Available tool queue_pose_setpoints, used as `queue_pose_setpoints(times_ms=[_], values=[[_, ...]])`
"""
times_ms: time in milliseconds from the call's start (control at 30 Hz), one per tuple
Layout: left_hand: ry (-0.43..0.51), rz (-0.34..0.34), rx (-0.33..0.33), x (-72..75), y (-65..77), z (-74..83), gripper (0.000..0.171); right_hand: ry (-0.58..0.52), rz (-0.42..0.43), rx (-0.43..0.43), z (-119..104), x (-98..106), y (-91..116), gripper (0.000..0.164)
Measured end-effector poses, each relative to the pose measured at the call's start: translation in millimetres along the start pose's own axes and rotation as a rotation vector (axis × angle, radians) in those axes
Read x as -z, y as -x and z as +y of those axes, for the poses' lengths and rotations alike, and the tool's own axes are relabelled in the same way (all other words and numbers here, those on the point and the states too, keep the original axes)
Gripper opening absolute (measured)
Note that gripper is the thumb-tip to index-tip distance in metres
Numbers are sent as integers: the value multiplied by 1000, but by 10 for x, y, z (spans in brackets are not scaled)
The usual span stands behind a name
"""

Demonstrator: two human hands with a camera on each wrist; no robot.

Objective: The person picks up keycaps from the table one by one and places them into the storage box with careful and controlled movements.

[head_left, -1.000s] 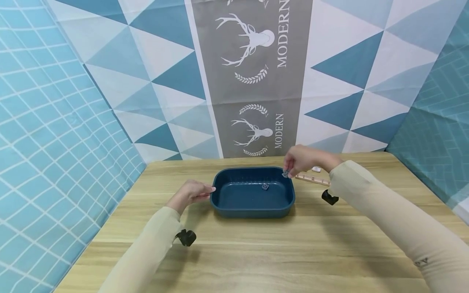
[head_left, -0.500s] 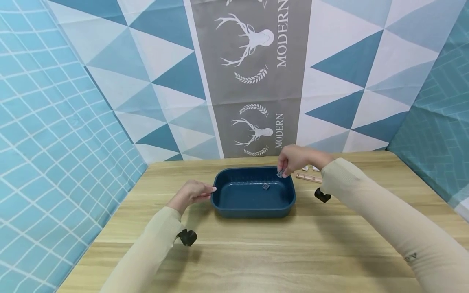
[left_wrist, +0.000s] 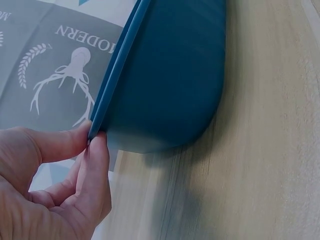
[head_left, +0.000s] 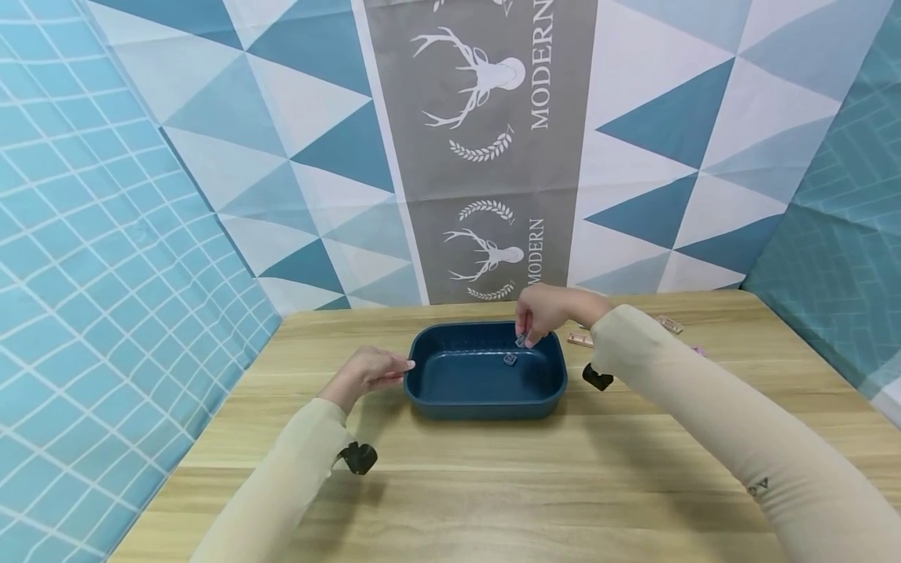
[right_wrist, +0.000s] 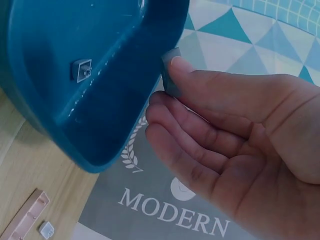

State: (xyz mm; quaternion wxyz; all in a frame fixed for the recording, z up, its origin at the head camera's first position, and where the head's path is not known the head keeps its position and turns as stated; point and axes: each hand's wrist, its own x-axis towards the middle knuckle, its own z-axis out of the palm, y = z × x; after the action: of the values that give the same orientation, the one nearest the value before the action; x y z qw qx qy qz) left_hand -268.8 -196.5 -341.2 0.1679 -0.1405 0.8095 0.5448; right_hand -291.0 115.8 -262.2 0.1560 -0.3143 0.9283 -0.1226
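Note:
A dark blue basin stands on the wooden table. My left hand pinches its left rim between thumb and fingers; the left wrist view shows the thumb on the basin's rim. Over the back right of the basin, my right hand holds a small grey keycap between thumb and forefinger, the other fingers curled below. Inside, a second grey keycap lies with its hollow underside and stem showing, just below the held one in the head view.
Right of the basin lie a long pinkish spacebar keycap and a small pale keycap. Farther right are another long pinkish piece and a small pink one, partly behind the right sleeve. A patterned cloth wall rises behind the table.
My right hand has moved left from the basin's right rim to over its inside, carrying the keycap. More pieces show on the right. The left hand and basin stay put.

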Motion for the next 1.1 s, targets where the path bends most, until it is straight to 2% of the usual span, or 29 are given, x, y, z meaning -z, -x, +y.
queue_pose_setpoints(times_ms=[333, 567, 900, 1100], values=[[15, -16, -6, -5, 5, -74, 36, -1, -47, -23, -120, -87, -120, 10], [26, -35, -17, 2, 0, -19, 37, 10, -43, -50, -160, -48, -174, 10], [8, -30, -9, 15, 26, 6, 38, 26, 0, 0, -188, -83, -296, 10], [10, -27, -3, 5, 11, -3, 39, 20, -2, -19, -221, -100, -374, 10]])
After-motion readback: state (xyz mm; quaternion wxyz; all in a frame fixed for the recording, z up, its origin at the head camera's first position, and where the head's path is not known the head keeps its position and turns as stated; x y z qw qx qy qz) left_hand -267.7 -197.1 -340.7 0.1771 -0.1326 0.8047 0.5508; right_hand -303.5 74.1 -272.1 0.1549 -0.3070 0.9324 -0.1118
